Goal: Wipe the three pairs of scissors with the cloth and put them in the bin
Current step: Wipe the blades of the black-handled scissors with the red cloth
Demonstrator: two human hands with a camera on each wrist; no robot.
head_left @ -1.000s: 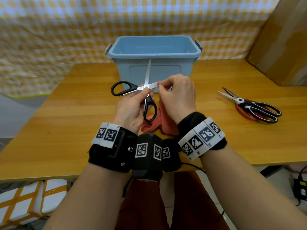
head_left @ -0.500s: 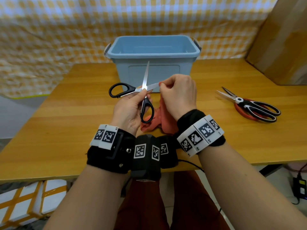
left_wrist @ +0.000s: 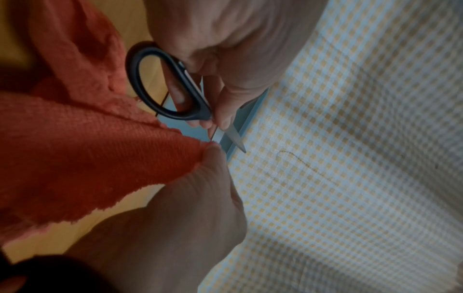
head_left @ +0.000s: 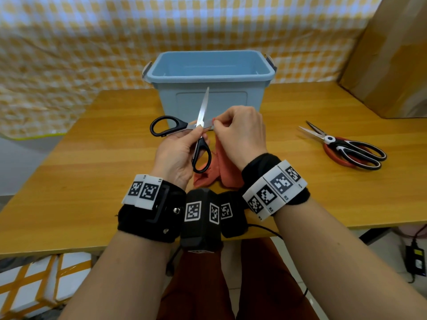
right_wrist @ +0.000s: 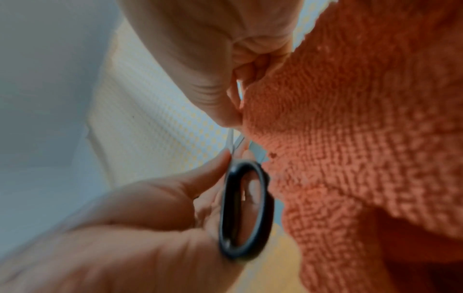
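Observation:
My left hand point(head_left: 184, 148) pinches black-handled scissors point(head_left: 200, 144) near their pivot, blades spread wide; one blade points up toward the bin, the other runs right. My right hand point(head_left: 235, 132) pinches the orange cloth point(head_left: 224, 167) around that sideways blade, just in front of the blue bin point(head_left: 208, 75). The left wrist view has the black handle loop point(left_wrist: 160, 85) and the cloth point(left_wrist: 75, 158) close up. The right wrist view, blurred, has the scissors point(right_wrist: 245, 210) and the cloth point(right_wrist: 350, 138). Two more pairs of scissors point(head_left: 346, 148), red-handled under black-and-white-handled, lie on the table at the right.
The wooden table point(head_left: 80, 172) carries the bin at its back middle. A brown cardboard box point(head_left: 392, 61) stands at the back right. Yellow checked fabric point(head_left: 92, 31) hangs behind the table. A black power adapter point(head_left: 416, 262) lies on the floor at the right.
The scissors and both hands have shifted slightly left. My right hand with the cloth has slid a little along the sideways blade toward the pivot.

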